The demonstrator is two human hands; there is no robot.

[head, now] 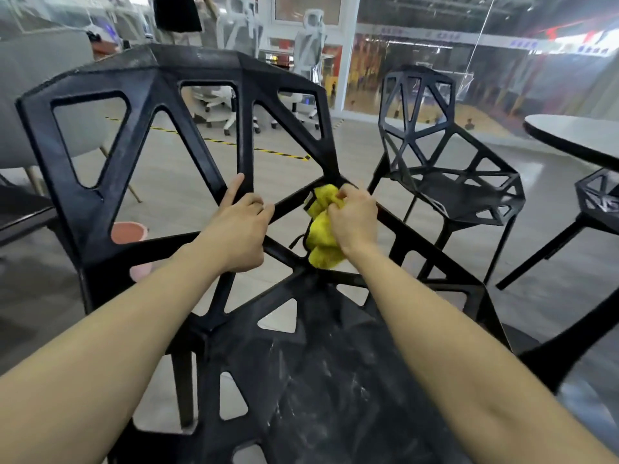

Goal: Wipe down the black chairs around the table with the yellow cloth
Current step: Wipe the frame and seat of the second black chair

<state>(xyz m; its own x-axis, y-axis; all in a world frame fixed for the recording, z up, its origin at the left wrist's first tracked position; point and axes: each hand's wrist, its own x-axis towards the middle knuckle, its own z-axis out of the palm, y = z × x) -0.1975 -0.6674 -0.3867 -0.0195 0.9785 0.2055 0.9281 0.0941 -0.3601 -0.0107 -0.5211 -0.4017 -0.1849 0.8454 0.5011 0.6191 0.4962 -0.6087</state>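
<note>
A black lattice chair (187,72) fills the view right in front of me, its backrest up and its dusty, streaked seat below. My left hand (239,231) grips a strut where the backrest meets the seat, index finger stretched up along a bar. My right hand (353,221) holds a bunched yellow cloth (321,236) against the strut junction at the backrest's lower right. A second black chair (449,172) stands to the right, and part of a third (599,199) shows at the right edge.
A dark round table (576,139) sits at the far right. A pink bucket (129,234) stands on the floor behind the near chair. A grey chair (40,105) is at the left. White office chairs (310,51) and a glass wall are farther back.
</note>
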